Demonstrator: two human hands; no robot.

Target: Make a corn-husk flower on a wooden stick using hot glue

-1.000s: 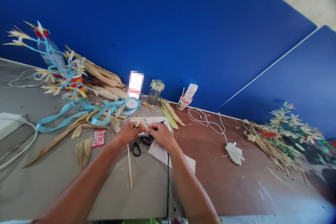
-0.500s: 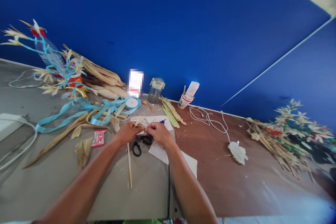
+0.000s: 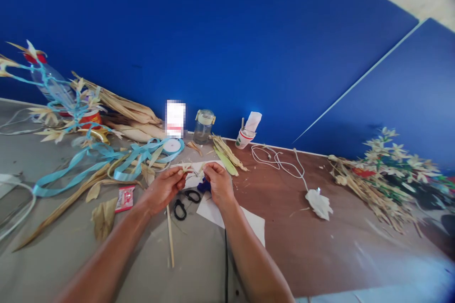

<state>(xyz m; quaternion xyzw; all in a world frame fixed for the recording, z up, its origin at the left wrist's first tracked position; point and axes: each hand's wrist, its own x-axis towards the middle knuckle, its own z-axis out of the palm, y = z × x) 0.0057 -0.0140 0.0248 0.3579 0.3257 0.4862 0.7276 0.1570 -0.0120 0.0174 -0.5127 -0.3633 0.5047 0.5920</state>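
My left hand [image 3: 165, 190] is closed in a pinch on a small pale piece of corn husk [image 3: 186, 168] that juts from the fingertips. A short gap away, my right hand [image 3: 219, 183] is also pinched shut; a pale bit shows at its fingertips, too small to name. Below and between the hands lie black-handled scissors [image 3: 180, 210], their blades hidden from sight. A dark blue object [image 3: 204, 185] rests beside my right hand, partly covered by it. White paper [image 3: 253, 223] lies under the right wrist, and a thin wooden stick [image 3: 170, 241] is below my left hand.
Blue ribbon [image 3: 67, 183], dried husks [image 3: 124, 104] and a red packet [image 3: 124, 199] lie to the left. A glass jar [image 3: 204, 128] and a cup [image 3: 244, 139] stand at the blue wall. Rightward are a white cable [image 3: 302, 170] and husk flowers [image 3: 391, 147].
My hands have drawn apart, having been fingertip to fingertip. The blue object now shows more beside my right hand. The whole view has shifted slightly.
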